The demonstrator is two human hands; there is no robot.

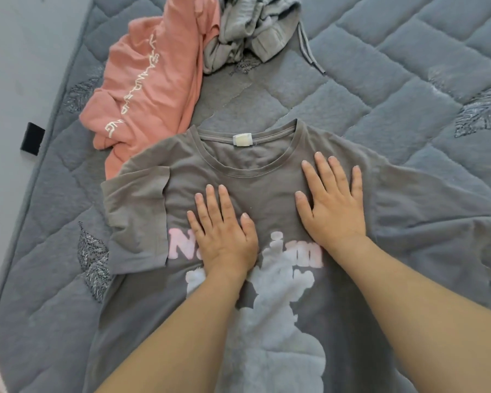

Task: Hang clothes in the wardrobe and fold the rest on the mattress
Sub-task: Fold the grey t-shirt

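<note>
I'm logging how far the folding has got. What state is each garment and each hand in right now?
Grey T-shirt: spread flat, front up, one sleeve folded in.
Pink garment: crumpled, unfolded.
Light grey garment: bunched, unfolded, drawstring trailing.
Left hand: flat, pressing the T-shirt.
Right hand: flat, pressing the T-shirt.
Mattress: quilted, bare.

1. A grey T-shirt (267, 177) lies front-up on the quilted mattress (408, 66).
2. The left hand (224, 231) and right hand (335, 205) press flat on its chest.
3. Its left sleeve (136, 217) is folded inward.
4. A pink garment (150, 80) and grey shorts (253, 29) lie crumpled beyond the collar.
</note>
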